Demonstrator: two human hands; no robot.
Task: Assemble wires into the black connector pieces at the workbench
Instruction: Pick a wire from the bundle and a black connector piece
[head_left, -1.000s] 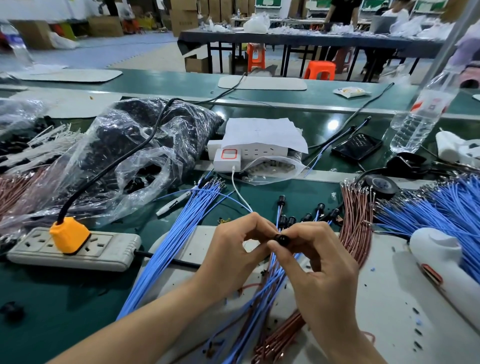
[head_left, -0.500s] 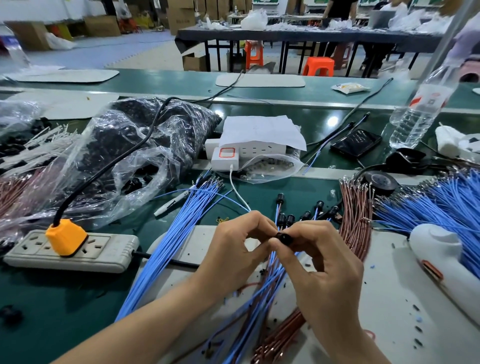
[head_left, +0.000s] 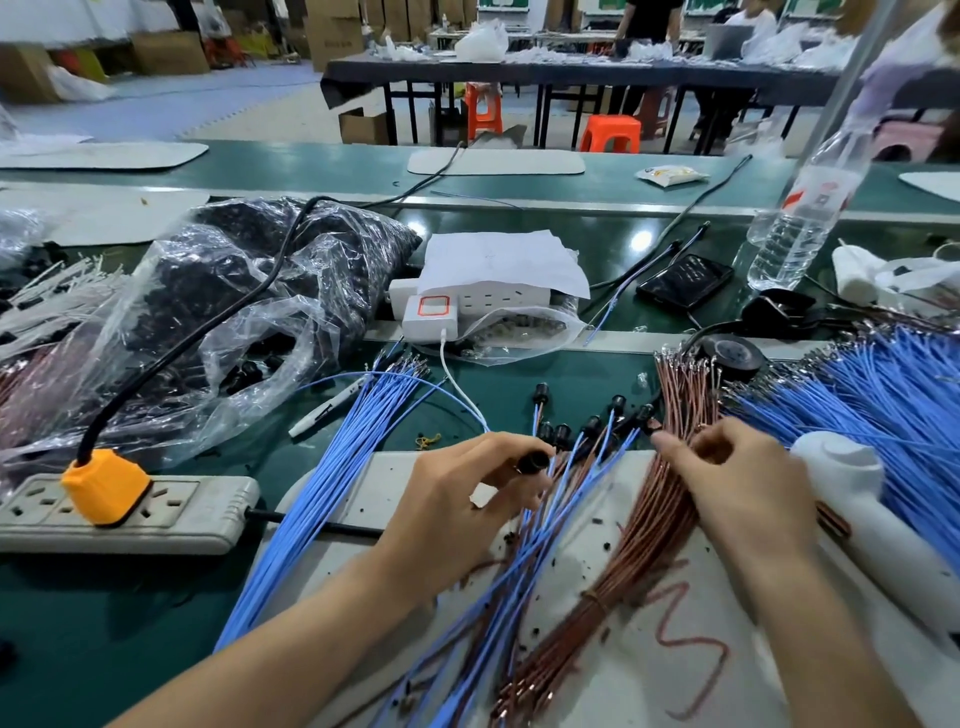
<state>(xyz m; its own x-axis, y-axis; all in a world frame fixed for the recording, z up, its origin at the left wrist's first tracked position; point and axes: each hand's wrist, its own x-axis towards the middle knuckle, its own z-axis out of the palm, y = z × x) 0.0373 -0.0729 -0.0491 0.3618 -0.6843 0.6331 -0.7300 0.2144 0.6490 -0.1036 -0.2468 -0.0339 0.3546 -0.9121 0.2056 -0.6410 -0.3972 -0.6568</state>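
Pinching a small black round connector piece (head_left: 533, 461), the left hand (head_left: 457, 504) waits. The right hand (head_left: 743, 488) curls its fingers onto thin brown wires (head_left: 660, 519). Next, I think, one wire tip must enter it.

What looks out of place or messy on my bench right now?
One brown wire lies apart from its bundle on the white mat, kinked into a zigzag where the others run nearly straight. Small black bits are also scattered over the mat.

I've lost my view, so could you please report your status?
Left hand grips black connector. Right hand at brown wires, grip blurred. Blue wires lie between hands.
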